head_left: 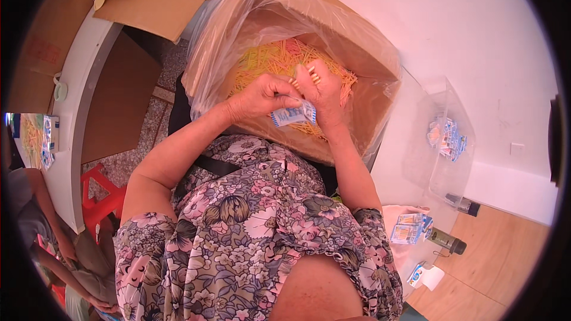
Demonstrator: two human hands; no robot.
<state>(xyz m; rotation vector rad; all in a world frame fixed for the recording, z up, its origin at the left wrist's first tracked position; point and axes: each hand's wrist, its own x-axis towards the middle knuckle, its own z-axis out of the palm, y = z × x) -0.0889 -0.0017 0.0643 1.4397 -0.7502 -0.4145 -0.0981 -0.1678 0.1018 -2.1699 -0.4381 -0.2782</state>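
My left hand [262, 96] pinches the edge of a small clear packet [288, 116] with blue print. Closed in a fist, my right hand [326, 92] grips several thin pale-yellow sticks [313, 75], whose ends poke out between the fingers. The packet reaches across to the right wrist, and both hands nearly meet. Below them is a large cardboard box [372, 53] with a clear plastic liner [208, 41]. Inside lies a loose heap of thin sticks [256, 68] in yellow, orange and pink. What the right palm covers is hidden.
At right, a clear plastic bin [455, 172] holds blue-printed packets [447, 138]. Nearer are more packets [409, 228] on a pink cloth [389, 211], and a dark bottle [446, 241]. A red stool [98, 193] and another person's arm [44, 202] are at left.
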